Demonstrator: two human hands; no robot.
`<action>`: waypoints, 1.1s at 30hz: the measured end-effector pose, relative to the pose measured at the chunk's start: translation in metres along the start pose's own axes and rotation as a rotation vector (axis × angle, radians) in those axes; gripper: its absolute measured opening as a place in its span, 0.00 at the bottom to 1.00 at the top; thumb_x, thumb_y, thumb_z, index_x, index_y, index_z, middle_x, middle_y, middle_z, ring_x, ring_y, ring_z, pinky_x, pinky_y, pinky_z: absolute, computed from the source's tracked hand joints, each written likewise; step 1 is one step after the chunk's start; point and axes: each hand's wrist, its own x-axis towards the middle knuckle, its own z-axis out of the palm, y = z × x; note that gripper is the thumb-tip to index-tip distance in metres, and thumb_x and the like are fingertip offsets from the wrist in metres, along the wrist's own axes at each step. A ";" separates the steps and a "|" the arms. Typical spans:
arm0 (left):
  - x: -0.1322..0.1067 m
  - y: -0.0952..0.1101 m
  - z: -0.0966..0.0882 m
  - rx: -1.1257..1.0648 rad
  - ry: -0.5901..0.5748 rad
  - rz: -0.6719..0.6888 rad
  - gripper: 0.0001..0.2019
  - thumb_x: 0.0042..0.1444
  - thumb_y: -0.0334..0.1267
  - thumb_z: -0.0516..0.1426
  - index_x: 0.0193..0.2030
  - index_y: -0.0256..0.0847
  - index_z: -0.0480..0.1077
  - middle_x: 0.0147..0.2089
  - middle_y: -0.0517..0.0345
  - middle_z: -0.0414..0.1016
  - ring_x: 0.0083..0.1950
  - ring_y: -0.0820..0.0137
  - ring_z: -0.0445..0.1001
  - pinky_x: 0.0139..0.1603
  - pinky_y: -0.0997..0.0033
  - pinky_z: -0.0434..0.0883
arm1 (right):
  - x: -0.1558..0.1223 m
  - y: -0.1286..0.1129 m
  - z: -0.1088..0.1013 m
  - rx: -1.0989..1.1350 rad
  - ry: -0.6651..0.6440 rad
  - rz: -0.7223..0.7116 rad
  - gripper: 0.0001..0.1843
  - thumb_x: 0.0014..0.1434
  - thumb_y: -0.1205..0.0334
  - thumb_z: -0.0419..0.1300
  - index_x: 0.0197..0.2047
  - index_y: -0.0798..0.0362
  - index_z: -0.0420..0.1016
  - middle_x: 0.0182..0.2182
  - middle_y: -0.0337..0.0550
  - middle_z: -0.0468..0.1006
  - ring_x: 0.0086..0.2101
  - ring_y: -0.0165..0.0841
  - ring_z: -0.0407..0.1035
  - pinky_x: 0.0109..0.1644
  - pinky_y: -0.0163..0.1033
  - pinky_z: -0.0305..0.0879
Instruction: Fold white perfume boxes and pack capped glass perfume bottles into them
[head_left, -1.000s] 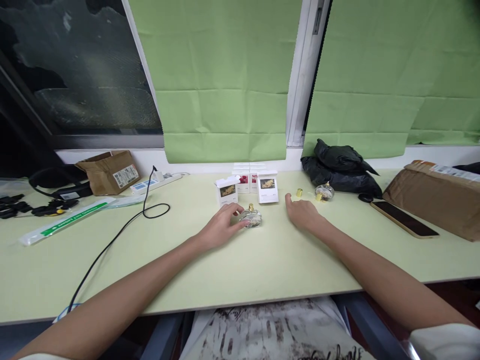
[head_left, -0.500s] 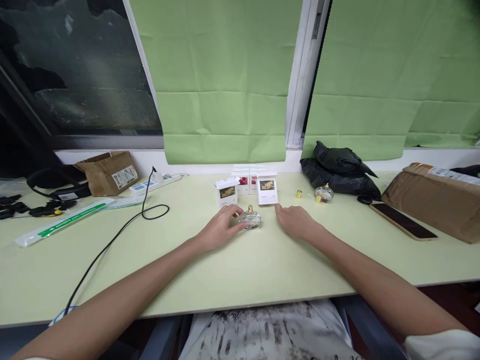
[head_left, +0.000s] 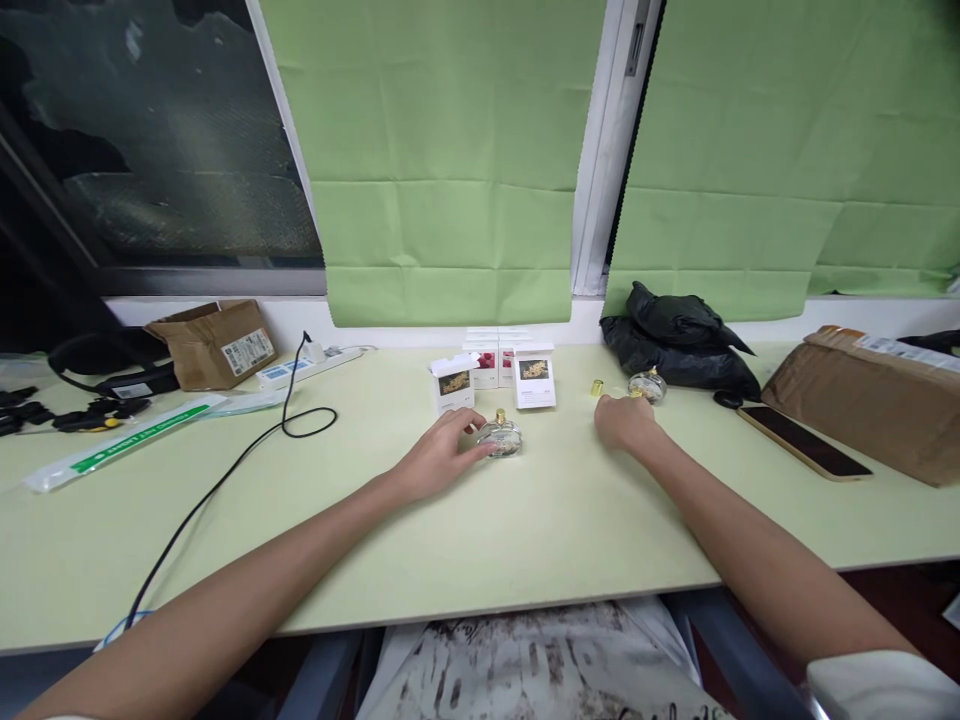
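Observation:
On the table in the middle, a clear glass perfume bottle stands upright with its gold neck bare of a cap. My left hand grips its left side between thumb and fingers. Farther right, my right hand is low over the table, its back toward me and its fingers mostly hidden. Just beyond its fingertips is a gold cap, apparently apart from the hand. A second perfume bottle is behind the right hand, with another small gold piece partly hidden in front of it.
An opened white box and another white box stand behind the left bottle, with red-pictured boxes behind. At right are a black plastic bag, a phone and a cardboard package. A black cable crosses the left side.
My right hand has moved right, from beside the white box to near the gold cap and second bottle. My left hand and its bottle have stayed in place.

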 end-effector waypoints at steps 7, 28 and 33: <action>0.000 -0.001 0.001 -0.002 -0.001 0.011 0.19 0.66 0.58 0.58 0.53 0.46 0.72 0.54 0.53 0.76 0.49 0.60 0.74 0.49 0.61 0.72 | 0.013 0.021 0.002 -0.020 0.034 0.105 0.23 0.64 0.73 0.55 0.61 0.69 0.71 0.52 0.74 0.80 0.54 0.53 0.78 0.51 0.49 0.70; 0.001 -0.002 0.000 0.005 -0.019 -0.006 0.20 0.66 0.57 0.58 0.55 0.46 0.71 0.53 0.54 0.75 0.45 0.63 0.74 0.47 0.62 0.71 | 0.034 0.009 0.011 -0.018 0.165 0.007 0.36 0.75 0.48 0.45 0.74 0.67 0.52 0.51 0.80 0.79 0.55 0.56 0.77 0.53 0.54 0.69; 0.001 -0.002 0.000 0.009 -0.014 0.010 0.20 0.66 0.57 0.58 0.55 0.46 0.71 0.53 0.54 0.75 0.45 0.63 0.74 0.47 0.62 0.72 | 0.034 0.010 0.011 -0.033 0.151 -0.016 0.29 0.76 0.53 0.43 0.71 0.64 0.58 0.52 0.76 0.80 0.54 0.53 0.77 0.52 0.52 0.70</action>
